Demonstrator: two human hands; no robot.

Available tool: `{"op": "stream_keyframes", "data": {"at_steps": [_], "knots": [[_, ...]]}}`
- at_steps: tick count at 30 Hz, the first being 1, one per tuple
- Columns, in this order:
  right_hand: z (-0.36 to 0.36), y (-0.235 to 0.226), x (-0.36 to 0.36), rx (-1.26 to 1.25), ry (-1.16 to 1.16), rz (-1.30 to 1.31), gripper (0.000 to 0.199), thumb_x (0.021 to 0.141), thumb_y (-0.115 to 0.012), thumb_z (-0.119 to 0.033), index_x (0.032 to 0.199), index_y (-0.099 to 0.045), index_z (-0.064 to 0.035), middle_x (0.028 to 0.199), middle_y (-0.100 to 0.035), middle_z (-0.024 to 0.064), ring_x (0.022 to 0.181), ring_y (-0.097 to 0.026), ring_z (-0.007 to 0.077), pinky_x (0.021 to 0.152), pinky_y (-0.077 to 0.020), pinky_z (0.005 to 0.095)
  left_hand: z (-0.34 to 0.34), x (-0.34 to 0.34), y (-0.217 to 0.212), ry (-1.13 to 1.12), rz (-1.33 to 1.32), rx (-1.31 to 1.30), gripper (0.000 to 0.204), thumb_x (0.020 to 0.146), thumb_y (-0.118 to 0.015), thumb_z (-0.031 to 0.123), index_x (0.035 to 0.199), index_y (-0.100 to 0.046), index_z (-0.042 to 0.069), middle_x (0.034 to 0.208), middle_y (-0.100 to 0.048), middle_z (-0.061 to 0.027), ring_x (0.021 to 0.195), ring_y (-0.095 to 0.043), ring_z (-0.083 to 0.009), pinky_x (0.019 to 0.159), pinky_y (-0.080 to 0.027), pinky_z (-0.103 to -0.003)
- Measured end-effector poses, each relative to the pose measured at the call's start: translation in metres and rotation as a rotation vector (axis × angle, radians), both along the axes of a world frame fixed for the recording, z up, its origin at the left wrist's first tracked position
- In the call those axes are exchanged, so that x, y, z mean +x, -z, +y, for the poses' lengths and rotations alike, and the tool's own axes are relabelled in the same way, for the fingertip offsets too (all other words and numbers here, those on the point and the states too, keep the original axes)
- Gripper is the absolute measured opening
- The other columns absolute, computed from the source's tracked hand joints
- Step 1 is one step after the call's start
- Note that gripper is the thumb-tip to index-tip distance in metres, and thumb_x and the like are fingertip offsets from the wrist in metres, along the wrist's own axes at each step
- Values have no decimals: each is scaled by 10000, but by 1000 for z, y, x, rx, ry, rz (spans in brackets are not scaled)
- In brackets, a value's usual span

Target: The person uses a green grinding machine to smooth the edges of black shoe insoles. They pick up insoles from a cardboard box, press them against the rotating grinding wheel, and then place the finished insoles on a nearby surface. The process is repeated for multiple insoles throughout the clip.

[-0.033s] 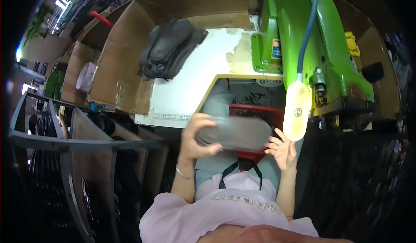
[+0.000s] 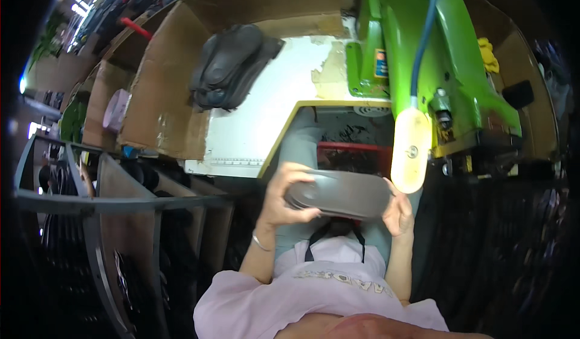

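A dark grey shoe sole (image 2: 347, 194) lies lengthwise between my two hands, above my lap. My left hand (image 2: 290, 197) grips its left end, the thumb along the near edge and the fingers over the far edge. At the opposite end, my right hand (image 2: 399, 211) has its fingers closed against the sole's edge, partly hidden behind it. A stack of similar dark soles (image 2: 231, 67) rests on the white tabletop (image 2: 290, 73), beyond my left hand.
A green machine (image 2: 450, 55) stands at the right of the tabletop, with a yellow lamp head (image 2: 411, 151) on a blue flexible neck near my right hand. Cardboard walls (image 2: 163, 91) border the table. On the left stands a grey metal rack (image 2: 121, 202) holding dark pieces.
The sole has shifted slightly right, toward my right hand. My right fingers, spread beside it before, have closed on its end.
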State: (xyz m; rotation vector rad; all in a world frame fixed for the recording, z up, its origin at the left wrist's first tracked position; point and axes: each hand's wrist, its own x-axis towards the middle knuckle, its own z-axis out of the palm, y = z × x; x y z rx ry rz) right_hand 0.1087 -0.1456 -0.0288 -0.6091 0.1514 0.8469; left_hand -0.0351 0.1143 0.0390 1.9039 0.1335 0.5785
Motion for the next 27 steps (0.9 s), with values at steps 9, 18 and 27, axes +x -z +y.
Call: {"op": "stream_keyframes", "data": {"at_steps": [9, 18, 27], "knots": [[-93, 38, -66, -389, 117, -95, 516, 707, -697, 123, 1182, -519, 27, 1144, -580, 127, 1062, -579, 220, 936, -475, 353, -139, 93, 37, 225, 213, -649, 270, 830, -683, 83, 1063, -625, -40, 944, -661, -51, 821, -579, -97, 736, -485, -250], [-73, 32, -73, -325, 112, -197, 584, 644, -718, 133, 1188, -531, 34, 1129, -592, 104, 1043, -584, 209, 933, -471, 336, -130, 117, 19, 107, 146, -489, 175, 842, -673, 32, 997, -658, -47, 829, -664, -31, 700, -579, -69, 630, -475, -213], [-134, -18, 28, -477, 560, -495, 633, 749, -612, 4, 1342, -394, 41, 1252, -533, 142, 1146, -532, 275, 1016, -407, 379, -139, 111, 19, 86, 129, -737, 207, 843, -627, 3, 1041, -613, -53, 893, -639, -39, 765, -558, -66, 668, -457, -201]]}}
